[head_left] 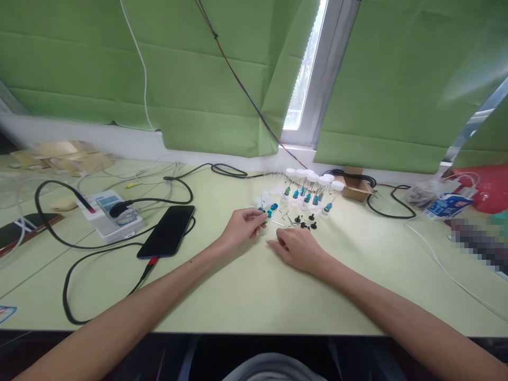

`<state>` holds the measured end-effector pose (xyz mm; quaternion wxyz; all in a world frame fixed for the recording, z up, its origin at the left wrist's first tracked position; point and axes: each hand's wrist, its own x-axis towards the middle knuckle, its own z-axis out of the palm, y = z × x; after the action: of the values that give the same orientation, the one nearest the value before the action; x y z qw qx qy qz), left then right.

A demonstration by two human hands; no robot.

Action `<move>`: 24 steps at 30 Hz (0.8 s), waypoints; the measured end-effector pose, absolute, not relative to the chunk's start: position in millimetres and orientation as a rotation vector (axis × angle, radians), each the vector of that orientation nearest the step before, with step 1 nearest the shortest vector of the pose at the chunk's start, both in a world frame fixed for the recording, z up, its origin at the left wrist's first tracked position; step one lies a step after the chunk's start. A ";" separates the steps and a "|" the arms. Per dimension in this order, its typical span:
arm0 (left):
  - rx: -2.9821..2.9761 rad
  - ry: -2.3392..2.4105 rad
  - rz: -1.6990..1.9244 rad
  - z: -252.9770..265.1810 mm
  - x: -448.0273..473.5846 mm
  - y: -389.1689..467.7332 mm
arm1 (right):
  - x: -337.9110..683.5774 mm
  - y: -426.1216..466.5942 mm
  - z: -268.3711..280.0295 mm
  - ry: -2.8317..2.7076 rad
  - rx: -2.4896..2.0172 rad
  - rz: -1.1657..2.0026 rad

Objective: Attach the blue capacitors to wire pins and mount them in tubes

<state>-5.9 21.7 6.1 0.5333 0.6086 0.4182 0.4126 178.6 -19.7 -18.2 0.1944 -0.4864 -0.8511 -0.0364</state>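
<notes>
My left hand [245, 225] is over the table with thumb and fingers pinched together on a small shiny teal part [270, 213]; its exact kind is too small to tell. Just beyond the fingertips lies another blue-teal piece [274, 206]. My right hand [297, 247] rests on the tabletop with its fingers curled under, and whatever they may hold is hidden. A thin metal rod [278, 223] shows between the two hands. Past the right hand are small L-shaped metal keys [284, 214] and several black flanged pieces [311, 217].
Several clear vials with white caps [337, 186] stand behind, holding blue and green parts. A small cardboard box [356, 188] is beside them. On the left lie a phone [166, 233], a power strip [113, 214] and looping black cables [67, 286]. The table's front edge [254, 333] runs below my forearms.
</notes>
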 end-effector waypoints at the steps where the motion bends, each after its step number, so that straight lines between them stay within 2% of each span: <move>1: 1.455 1.003 0.980 4.6 -5.7 21.5 | 178.3 -22.4 -18.0 -2.447 -1.383 -0.163; 5: 1.494 1.006 0.960 -0.7 -5.0 20.6 | 174.8 -26.7 -16.6 -2.588 -1.439 -0.281; 15: 1.550 1.016 0.900 -5.4 -4.0 21.3 | 168.9 -25.4 -9.4 -2.722 -1.544 -0.310; 20: 1.573 0.996 0.863 -11.1 -4.1 23.5 | 171.0 -22.8 -8.0 -2.671 -1.533 -0.218; 24: 1.576 0.941 0.831 -11.0 -4.2 22.5 | 180.9 -11.3 -9.4 -2.391 -1.503 -0.036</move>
<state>-4.2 22.5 -11.0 0.5339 0.6614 0.3950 0.3485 180.9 -11.3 -9.4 0.1577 -0.5254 -0.8360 -0.0126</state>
